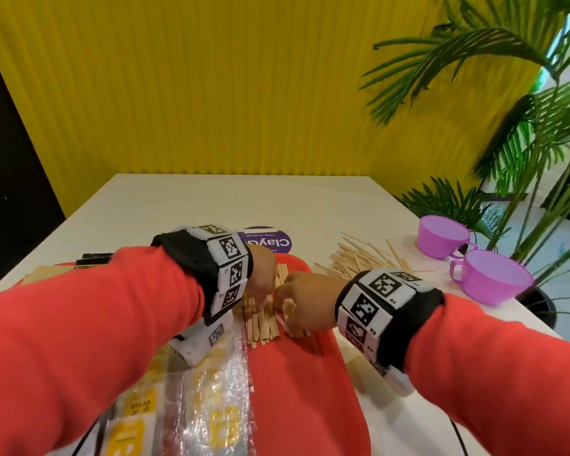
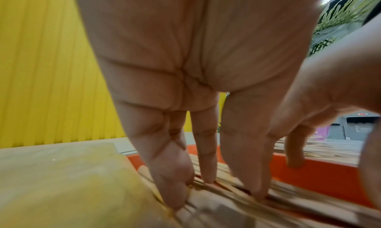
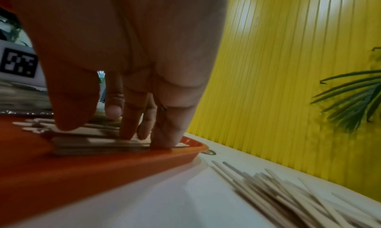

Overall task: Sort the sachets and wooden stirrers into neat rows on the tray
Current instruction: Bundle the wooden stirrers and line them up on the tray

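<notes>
A red tray [image 1: 303, 390] lies on the white table. A row of wooden stirrers [image 1: 264, 324] runs across its far half. My left hand [image 1: 264, 291] has straight fingers [image 2: 206, 166] pressing their tips down on the stirrers [image 2: 226, 194]. Just to the right, my right hand [image 1: 293, 304] rests its thumb and fingertips [image 3: 167, 137] on top of a small stack of stirrers [image 3: 92, 143] near the tray's rim [image 3: 103, 166]. Yellow sachets in clear wrapping [image 1: 218, 406] fill the tray's left side, partly under my left sleeve.
A loose pile of stirrers [image 1: 359, 258] lies on the table right of the tray. Two purple cups [image 1: 491, 281] stand near the right table edge, with a leafy plant [image 1: 524, 143] behind. A purple round sticker [image 1: 270, 241] sits beyond the tray. A yellow wall backs the table.
</notes>
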A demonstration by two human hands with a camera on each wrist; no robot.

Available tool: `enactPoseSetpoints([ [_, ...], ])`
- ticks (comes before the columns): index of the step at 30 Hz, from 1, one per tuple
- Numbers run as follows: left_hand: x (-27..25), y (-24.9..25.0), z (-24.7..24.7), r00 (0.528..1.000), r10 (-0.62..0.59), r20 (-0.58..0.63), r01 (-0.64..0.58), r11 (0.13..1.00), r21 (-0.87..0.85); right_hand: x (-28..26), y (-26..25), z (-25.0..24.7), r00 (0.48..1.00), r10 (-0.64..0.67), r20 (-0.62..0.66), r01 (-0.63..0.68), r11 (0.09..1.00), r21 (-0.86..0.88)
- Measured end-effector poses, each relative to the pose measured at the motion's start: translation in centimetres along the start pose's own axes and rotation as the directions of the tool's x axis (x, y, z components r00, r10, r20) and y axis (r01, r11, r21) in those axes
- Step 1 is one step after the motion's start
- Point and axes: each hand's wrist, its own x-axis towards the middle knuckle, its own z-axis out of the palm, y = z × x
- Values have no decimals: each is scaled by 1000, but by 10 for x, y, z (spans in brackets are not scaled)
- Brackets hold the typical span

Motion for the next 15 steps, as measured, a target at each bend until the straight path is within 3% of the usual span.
enactPoseSetpoints([
  [3,-2,6,0,1000,4,16,-5,999,50,-4,5,-9,995,31,-93,-27,999,42],
  [7,-6,15,-8,999,28,-33,-27,1000,11,-17,38,-27,954,241,-178,-206,959,194],
  [11,-4,26,-17,997,32,-65,-44,978,-206,-48,81,-30,886,454,-91,-436,885,163],
  [15,-2,53,-25,997,46,-55,-67,880,-471,-73,112,-18,805,593,14,-591,800,108],
])
